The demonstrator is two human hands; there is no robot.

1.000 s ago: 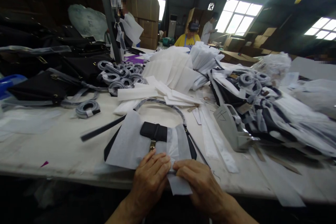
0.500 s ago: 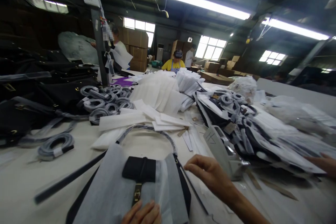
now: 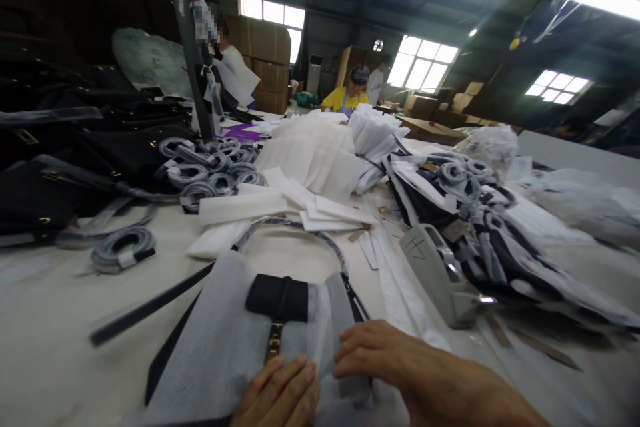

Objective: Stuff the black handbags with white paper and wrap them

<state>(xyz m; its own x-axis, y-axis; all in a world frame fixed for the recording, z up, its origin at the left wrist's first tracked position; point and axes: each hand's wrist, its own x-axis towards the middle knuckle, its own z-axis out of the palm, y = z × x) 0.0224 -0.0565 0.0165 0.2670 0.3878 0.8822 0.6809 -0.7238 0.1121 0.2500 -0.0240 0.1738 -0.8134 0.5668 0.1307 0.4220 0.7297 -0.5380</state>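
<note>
A black handbag (image 3: 279, 298) wrapped in grey tissue paper (image 3: 215, 347) lies on the table in front of me, its wrapped handle (image 3: 300, 230) arching away. My left hand (image 3: 278, 395) lies flat on the paper just below the bag's gold clasp (image 3: 273, 343), fingers stretched out. My right hand (image 3: 385, 357) rests on the paper at the bag's right edge, fingers extended and pressed down. A black strap (image 3: 150, 307) runs out to the left.
A grey tape dispenser (image 3: 440, 273) stands to the right. Stacks of white paper sheets (image 3: 310, 160), coiled wrapped straps (image 3: 210, 163) and black bags (image 3: 75, 167) crowd the table's far side. Wrapped bags (image 3: 475, 213) pile up at right. People work in the background.
My right hand came back from near the tape dispenser down onto the paper at the bag's right side. My left hand stays on the paper. The camera tilted slightly down.
</note>
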